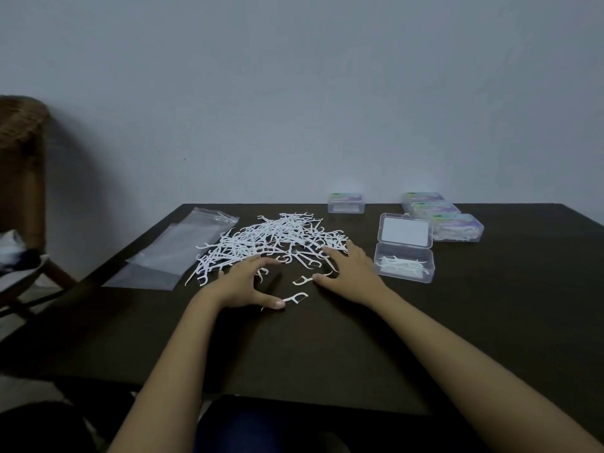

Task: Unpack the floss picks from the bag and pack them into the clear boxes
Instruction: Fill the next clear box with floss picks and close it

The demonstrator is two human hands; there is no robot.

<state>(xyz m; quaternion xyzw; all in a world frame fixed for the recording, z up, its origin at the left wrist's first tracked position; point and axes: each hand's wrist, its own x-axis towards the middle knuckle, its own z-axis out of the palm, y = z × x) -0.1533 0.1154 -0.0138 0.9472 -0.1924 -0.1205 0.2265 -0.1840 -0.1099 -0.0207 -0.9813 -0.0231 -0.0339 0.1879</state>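
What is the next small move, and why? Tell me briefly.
Probably gather a small bunch from the near edge of the floss pick pile with the right hand and drop it into the open clear box beside it. It and the left hand rest open at the pile, holding nothing, and that box holds only a few picks.

- on the table point(327, 348), the pile of floss picks point(274, 238) lies mid-table, just far of our left hand point(242, 282) and our right hand point(349, 269).
- two stray picks point(302, 280) lie between our hands.
- the bags point(183, 250) lie flat just left of the pile.
- the open box point(404, 266) sits right of the pile, with picks in its near half.
- a row of closed boxes point(441, 217) sits behind it, and a single closed box point(345, 202) sits at the far edge.
- a chair point(23, 158) stands left of the table.
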